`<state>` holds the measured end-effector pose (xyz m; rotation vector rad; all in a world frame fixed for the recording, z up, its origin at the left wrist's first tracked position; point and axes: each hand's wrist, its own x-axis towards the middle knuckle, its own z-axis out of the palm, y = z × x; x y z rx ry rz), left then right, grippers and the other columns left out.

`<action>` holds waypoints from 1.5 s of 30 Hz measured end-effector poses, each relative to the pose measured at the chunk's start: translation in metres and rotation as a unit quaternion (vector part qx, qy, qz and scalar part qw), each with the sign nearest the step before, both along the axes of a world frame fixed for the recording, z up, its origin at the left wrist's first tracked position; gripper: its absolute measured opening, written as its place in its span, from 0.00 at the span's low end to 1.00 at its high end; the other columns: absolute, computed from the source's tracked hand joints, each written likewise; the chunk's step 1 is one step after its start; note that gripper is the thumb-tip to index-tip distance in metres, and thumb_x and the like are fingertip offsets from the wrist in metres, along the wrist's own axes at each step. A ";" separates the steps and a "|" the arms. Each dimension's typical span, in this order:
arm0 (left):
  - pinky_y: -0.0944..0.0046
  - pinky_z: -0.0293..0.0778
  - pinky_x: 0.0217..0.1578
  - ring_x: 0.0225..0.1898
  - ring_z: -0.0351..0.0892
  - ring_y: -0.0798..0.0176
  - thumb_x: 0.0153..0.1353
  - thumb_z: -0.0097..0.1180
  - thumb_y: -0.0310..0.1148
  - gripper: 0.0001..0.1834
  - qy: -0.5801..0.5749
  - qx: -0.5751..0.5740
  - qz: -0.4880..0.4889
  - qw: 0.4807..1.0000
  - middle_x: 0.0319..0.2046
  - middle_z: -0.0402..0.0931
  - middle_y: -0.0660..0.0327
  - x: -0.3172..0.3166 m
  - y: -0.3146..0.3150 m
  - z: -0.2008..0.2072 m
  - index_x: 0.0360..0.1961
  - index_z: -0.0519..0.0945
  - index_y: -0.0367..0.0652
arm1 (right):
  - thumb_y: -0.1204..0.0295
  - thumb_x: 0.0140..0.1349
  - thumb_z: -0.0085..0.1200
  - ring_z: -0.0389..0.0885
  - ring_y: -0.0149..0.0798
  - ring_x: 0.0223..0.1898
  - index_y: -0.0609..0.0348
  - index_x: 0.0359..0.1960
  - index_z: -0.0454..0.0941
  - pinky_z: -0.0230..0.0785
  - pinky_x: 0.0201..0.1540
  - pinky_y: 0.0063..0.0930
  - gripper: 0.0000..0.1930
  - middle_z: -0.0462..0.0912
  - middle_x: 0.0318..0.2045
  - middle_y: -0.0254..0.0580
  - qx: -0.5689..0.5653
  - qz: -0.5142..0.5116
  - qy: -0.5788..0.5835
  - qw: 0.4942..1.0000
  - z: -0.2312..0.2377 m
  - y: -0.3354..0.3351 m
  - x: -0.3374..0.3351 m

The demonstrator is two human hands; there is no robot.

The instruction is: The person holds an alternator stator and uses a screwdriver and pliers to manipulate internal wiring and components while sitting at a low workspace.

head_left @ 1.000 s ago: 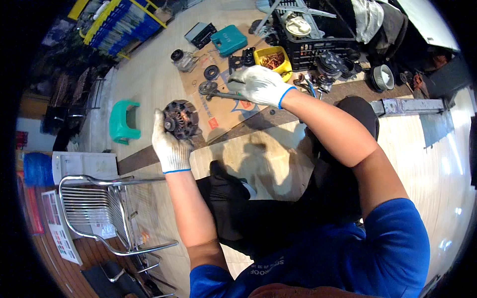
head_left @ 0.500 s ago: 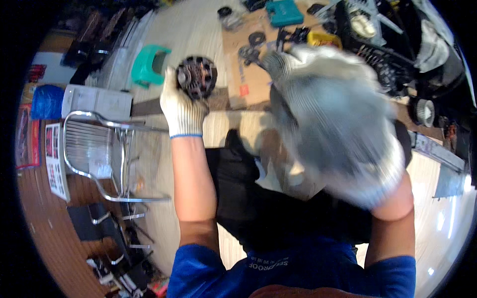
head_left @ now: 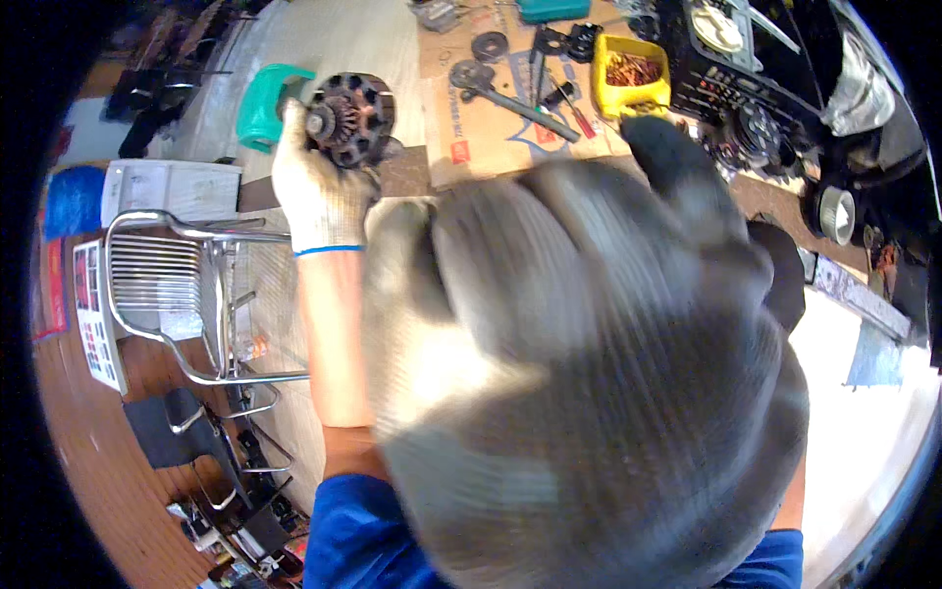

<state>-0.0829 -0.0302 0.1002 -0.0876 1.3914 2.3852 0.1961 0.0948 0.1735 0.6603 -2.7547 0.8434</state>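
My left hand (head_left: 319, 187), in a white knit glove with a blue cuff edge, is closed around a round dark alternator (head_left: 353, 118). Its slotted housing and the shaft end face upward, and the hand grips its near left side. Very close to the camera, my right hand (head_left: 599, 353) fills much of the middle and lower view. That glove has a grey-coated palm, blurred by motion. Its fingers are partly smeared but appear apart, with nothing visible in them. My right forearm is mostly hidden behind it.
Beyond my hands lies a cardboard sheet (head_left: 461, 128) with a long-handled tool (head_left: 520, 110), a black ring (head_left: 490, 45) and a yellow container (head_left: 628, 103) of small copper-coloured pieces. A green stool (head_left: 263, 113) and a metal chair (head_left: 162, 339) stand left. Machine parts (head_left: 756, 137) crowd the far right.
My right hand has come much closer to the camera, moving left and down across the view. My left hand still grips the alternator, which now sits slightly farther left and higher.
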 end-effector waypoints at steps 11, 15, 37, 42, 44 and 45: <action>0.48 0.82 0.24 0.33 0.87 0.50 0.71 0.47 0.53 0.25 0.000 0.029 -0.073 0.997 0.39 0.85 0.53 0.019 -0.006 -0.003 0.49 0.80 0.40 | 0.61 0.59 0.58 0.83 0.57 0.42 0.64 0.55 0.73 0.76 0.48 0.45 0.26 0.81 0.43 0.62 -0.053 -0.213 -0.019 0.975 -0.034 0.022 -0.046; 0.50 0.82 0.21 0.30 0.87 0.52 0.72 0.45 0.53 0.25 -0.049 0.037 -0.043 0.997 0.37 0.86 0.54 0.023 0.000 0.000 0.47 0.81 0.41 | 0.58 0.57 0.62 0.70 0.65 0.61 0.67 0.66 0.62 0.65 0.63 0.47 0.40 0.67 0.61 0.74 -0.012 -0.323 -0.003 0.946 -0.068 0.037 -0.083; 0.59 0.71 0.18 0.29 0.81 0.54 0.70 0.46 0.56 0.24 -0.105 0.054 -0.044 0.992 0.34 0.83 0.56 0.011 -0.024 0.008 0.44 0.81 0.47 | 0.67 0.54 0.57 0.86 0.52 0.36 0.59 0.27 0.85 0.76 0.38 0.45 0.09 0.85 0.31 0.52 0.171 -0.327 0.056 0.928 -0.117 0.072 -0.102; 0.57 0.73 0.21 0.30 0.82 0.54 0.71 0.45 0.54 0.24 -0.076 0.062 -0.040 0.994 0.35 0.83 0.55 0.009 -0.034 0.002 0.46 0.81 0.44 | 0.60 0.60 0.60 0.85 0.55 0.40 0.61 0.31 0.85 0.75 0.44 0.45 0.14 0.85 0.35 0.54 0.144 -0.266 -0.090 0.949 -0.108 0.078 -0.094; 0.57 0.73 0.21 0.30 0.82 0.53 0.72 0.45 0.53 0.24 -0.068 0.071 -0.033 0.995 0.36 0.83 0.55 0.011 -0.033 0.000 0.47 0.80 0.44 | 0.60 0.60 0.60 0.85 0.56 0.41 0.62 0.31 0.85 0.75 0.46 0.45 0.15 0.85 0.34 0.54 0.132 -0.249 -0.128 0.951 -0.109 0.076 -0.096; 0.57 0.73 0.22 0.30 0.82 0.53 0.72 0.45 0.53 0.24 -0.064 0.076 -0.032 0.995 0.36 0.84 0.54 0.013 -0.030 0.000 0.47 0.80 0.44 | 0.59 0.61 0.60 0.84 0.57 0.42 0.62 0.31 0.85 0.75 0.47 0.45 0.16 0.85 0.34 0.55 0.126 -0.242 -0.147 0.951 -0.108 0.077 -0.095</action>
